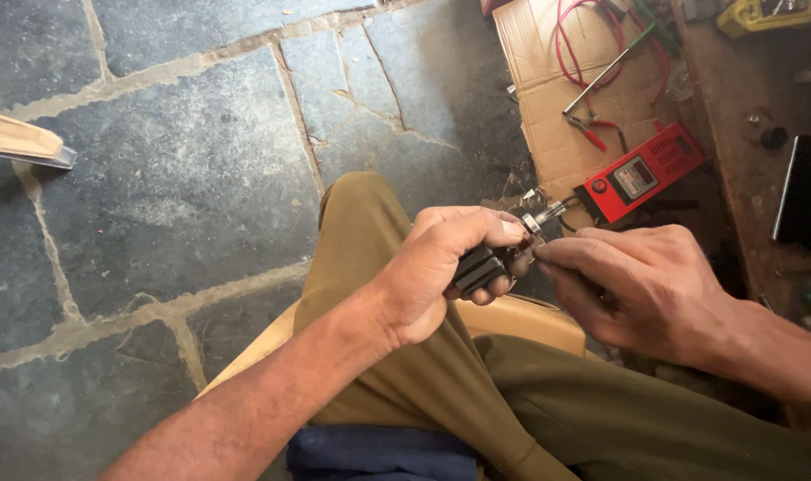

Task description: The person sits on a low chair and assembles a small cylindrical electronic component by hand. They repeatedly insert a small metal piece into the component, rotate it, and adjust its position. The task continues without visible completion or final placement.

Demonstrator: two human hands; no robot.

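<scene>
Black and ribbed, a small blocky part with a metal fitting at its end (487,264) sits clenched in the left hand (441,267), held above the person's olive-trousered knee. The right hand (637,281) pinches the metal tip with closed fingertips. Beyond, a red box-shaped meter (641,172) lies on flattened cardboard (548,107) over the stone floor (183,169).

left hand (441,267) curled in a closed grip, right hand (628,285) beside it, fingertips pinched together
</scene>
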